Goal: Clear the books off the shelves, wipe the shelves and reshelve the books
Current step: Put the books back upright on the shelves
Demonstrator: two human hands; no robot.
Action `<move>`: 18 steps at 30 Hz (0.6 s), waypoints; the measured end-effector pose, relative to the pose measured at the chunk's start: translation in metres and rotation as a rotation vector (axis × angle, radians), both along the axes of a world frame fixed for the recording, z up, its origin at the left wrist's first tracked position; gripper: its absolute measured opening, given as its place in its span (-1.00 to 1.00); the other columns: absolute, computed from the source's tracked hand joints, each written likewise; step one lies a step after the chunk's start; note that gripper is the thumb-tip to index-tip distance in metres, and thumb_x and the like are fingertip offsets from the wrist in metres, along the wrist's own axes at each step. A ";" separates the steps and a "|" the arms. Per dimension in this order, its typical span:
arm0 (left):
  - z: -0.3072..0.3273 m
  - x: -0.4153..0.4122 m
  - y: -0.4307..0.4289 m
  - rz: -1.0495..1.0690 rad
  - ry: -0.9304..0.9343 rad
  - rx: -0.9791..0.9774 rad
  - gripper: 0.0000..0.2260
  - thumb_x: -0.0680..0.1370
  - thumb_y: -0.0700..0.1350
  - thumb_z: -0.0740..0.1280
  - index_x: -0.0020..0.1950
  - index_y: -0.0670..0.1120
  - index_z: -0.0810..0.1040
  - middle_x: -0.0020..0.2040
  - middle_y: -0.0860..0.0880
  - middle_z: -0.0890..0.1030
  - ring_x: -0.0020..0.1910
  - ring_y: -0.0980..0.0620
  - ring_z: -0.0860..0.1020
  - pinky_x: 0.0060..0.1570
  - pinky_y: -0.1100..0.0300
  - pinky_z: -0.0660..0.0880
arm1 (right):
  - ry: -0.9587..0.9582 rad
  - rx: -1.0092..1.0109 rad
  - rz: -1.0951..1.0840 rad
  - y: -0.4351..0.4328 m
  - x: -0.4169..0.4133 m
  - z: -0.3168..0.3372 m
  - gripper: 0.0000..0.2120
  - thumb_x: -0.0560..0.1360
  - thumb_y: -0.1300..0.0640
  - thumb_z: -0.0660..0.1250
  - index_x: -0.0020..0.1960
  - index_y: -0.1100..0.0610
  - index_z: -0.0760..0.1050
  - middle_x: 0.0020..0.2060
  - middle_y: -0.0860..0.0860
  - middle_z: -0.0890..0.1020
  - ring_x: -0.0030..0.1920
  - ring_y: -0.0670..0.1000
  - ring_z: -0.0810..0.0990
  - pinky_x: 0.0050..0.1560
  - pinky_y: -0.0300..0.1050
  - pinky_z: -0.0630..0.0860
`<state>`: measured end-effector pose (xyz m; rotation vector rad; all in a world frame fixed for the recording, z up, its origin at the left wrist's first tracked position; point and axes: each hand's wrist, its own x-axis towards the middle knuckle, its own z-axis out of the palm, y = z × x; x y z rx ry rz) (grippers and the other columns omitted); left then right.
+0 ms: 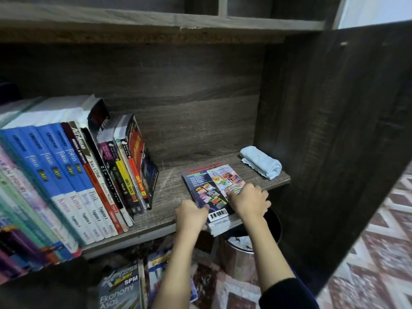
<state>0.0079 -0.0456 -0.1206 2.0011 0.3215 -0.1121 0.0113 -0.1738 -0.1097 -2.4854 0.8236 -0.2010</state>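
Observation:
A small stack of books (211, 186) lies flat on the dark wooden shelf (174, 190), back cover with a barcode facing up, its near end over the shelf's front edge. My left hand (191, 216) grips the stack's near left corner. My right hand (250, 200) holds its right side, fingers curled over the cover. A row of upright books (73, 175) fills the shelf's left half, the rightmost ones leaning. A folded light-blue cloth (260, 161) lies at the shelf's right end.
Below the shelf, more books (121, 286) lie on the floor beside a metal bin (243, 248) with paper inside. The dark side panel (334, 141) closes the shelf on the right. A patterned rug (379, 253) covers the floor.

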 end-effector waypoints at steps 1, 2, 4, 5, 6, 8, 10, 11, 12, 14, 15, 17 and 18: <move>-0.002 0.000 0.001 -0.002 -0.010 -0.017 -0.74 0.47 -0.16 0.44 -0.34 -0.14 0.42 -0.35 -0.15 0.59 -0.40 -0.08 0.63 -0.25 0.05 0.62 | -0.006 0.053 -0.017 -0.003 0.000 0.003 -0.48 0.47 -0.11 0.36 0.29 0.19 0.42 0.30 0.16 0.44 0.33 0.21 0.33 0.27 0.07 0.31; -0.002 0.001 0.003 -0.001 -0.014 -0.035 -0.72 0.45 -0.17 0.46 -0.34 -0.13 0.40 -0.34 -0.16 0.59 -0.34 -0.10 0.64 -0.22 0.02 0.62 | -0.015 0.113 -0.034 -0.007 0.000 0.006 -0.50 0.45 -0.06 0.38 0.27 0.20 0.43 0.29 0.17 0.46 0.31 0.22 0.36 0.25 0.05 0.34; -0.003 0.002 0.006 0.016 0.004 -0.044 -0.72 0.44 -0.17 0.48 -0.35 -0.10 0.41 -0.28 -0.18 0.60 -0.29 -0.12 0.64 -0.17 -0.01 0.61 | -0.034 0.253 -0.045 -0.017 -0.001 0.014 -0.56 0.42 0.02 0.43 0.20 0.22 0.46 0.21 0.19 0.52 0.25 0.22 0.46 0.15 -0.02 0.43; -0.003 0.004 0.008 0.003 0.003 0.007 -0.75 0.45 -0.14 0.46 -0.34 -0.11 0.43 -0.26 -0.17 0.60 -0.28 -0.12 0.63 -0.13 0.02 0.59 | -0.044 0.335 -0.045 -0.022 -0.001 0.016 -0.61 0.41 0.05 0.45 0.13 0.23 0.48 0.14 0.19 0.56 0.19 0.20 0.52 0.09 -0.06 0.45; -0.001 0.004 0.009 -0.022 0.003 0.087 -0.79 0.48 -0.10 0.43 -0.28 -0.13 0.48 -0.20 -0.16 0.62 -0.21 -0.12 0.62 -0.09 0.07 0.55 | -0.065 0.432 -0.052 -0.025 -0.003 0.018 -0.66 0.39 0.08 0.48 0.05 0.24 0.50 0.06 0.18 0.59 0.12 0.18 0.57 0.03 -0.09 0.49; -0.001 0.006 0.007 -0.056 0.026 0.185 -0.83 0.54 -0.08 0.30 -0.02 -0.18 0.56 0.04 -0.20 0.62 0.05 -0.18 0.57 0.04 0.09 0.47 | -0.152 0.718 -0.073 -0.025 -0.005 0.019 -0.71 0.32 0.18 0.55 -0.13 0.27 0.49 -0.05 0.19 0.65 -0.03 0.18 0.65 0.03 0.02 0.58; -0.001 0.008 0.004 -0.080 0.067 0.224 -0.72 0.58 -0.13 0.19 0.22 -0.25 0.47 0.23 -0.26 0.52 0.22 -0.22 0.47 0.15 0.07 0.40 | -0.219 0.966 -0.092 -0.020 -0.008 0.017 -0.72 0.27 0.30 0.56 -0.23 0.28 0.44 -0.09 0.31 0.65 -0.08 0.27 0.66 0.02 0.25 0.58; 0.000 0.009 0.002 -0.074 0.070 0.241 -0.70 0.59 -0.15 0.16 0.27 -0.26 0.42 0.26 -0.27 0.48 0.25 -0.23 0.45 0.18 0.06 0.38 | -0.237 1.027 -0.091 -0.017 -0.011 0.019 -0.73 0.28 0.35 0.54 -0.24 0.29 0.43 -0.10 0.34 0.65 -0.08 0.30 0.66 0.02 0.31 0.57; 0.000 0.009 0.001 -0.059 0.054 0.240 -0.70 0.59 -0.16 0.14 0.28 -0.25 0.40 0.27 -0.27 0.47 0.26 -0.24 0.44 0.19 0.05 0.37 | -0.249 1.064 -0.087 -0.014 -0.012 0.020 -0.75 0.30 0.38 0.51 -0.24 0.30 0.42 -0.09 0.36 0.64 -0.07 0.32 0.65 0.02 0.32 0.56; 0.002 0.010 0.001 -0.024 0.015 0.202 -0.71 0.60 -0.17 0.12 0.29 -0.23 0.39 0.26 -0.27 0.48 0.24 -0.24 0.45 0.18 0.04 0.38 | -0.279 1.120 -0.055 -0.010 -0.012 0.023 -0.77 0.34 0.40 0.47 -0.19 0.31 0.41 -0.06 0.36 0.64 -0.04 0.32 0.65 0.03 0.31 0.56; 0.003 0.011 0.002 -0.003 -0.010 0.186 -0.70 0.60 -0.18 0.11 0.31 -0.21 0.39 0.26 -0.25 0.49 0.23 -0.23 0.45 0.16 0.03 0.38 | -0.292 1.143 -0.029 -0.007 -0.011 0.024 -0.75 0.35 0.41 0.46 -0.12 0.30 0.40 -0.03 0.34 0.63 -0.02 0.31 0.65 0.03 0.28 0.57; 0.003 0.013 0.005 0.042 -0.068 0.177 -0.67 0.61 -0.17 0.09 0.36 -0.13 0.38 0.25 -0.21 0.50 0.20 -0.22 0.47 0.15 0.02 0.41 | -0.306 1.166 0.055 -0.001 -0.011 0.027 -0.68 0.39 0.42 0.42 -0.01 0.22 0.33 0.01 0.26 0.62 -0.01 0.24 0.65 -0.01 0.16 0.60; 0.004 0.014 0.008 0.063 -0.103 0.180 -0.65 0.61 -0.16 0.08 0.38 -0.10 0.37 0.24 -0.18 0.51 0.18 -0.22 0.48 0.15 0.01 0.43 | -0.318 1.169 0.098 0.002 -0.010 0.027 -0.66 0.40 0.42 0.41 -0.02 0.17 0.30 0.02 0.24 0.61 -0.01 0.21 0.65 -0.01 0.12 0.61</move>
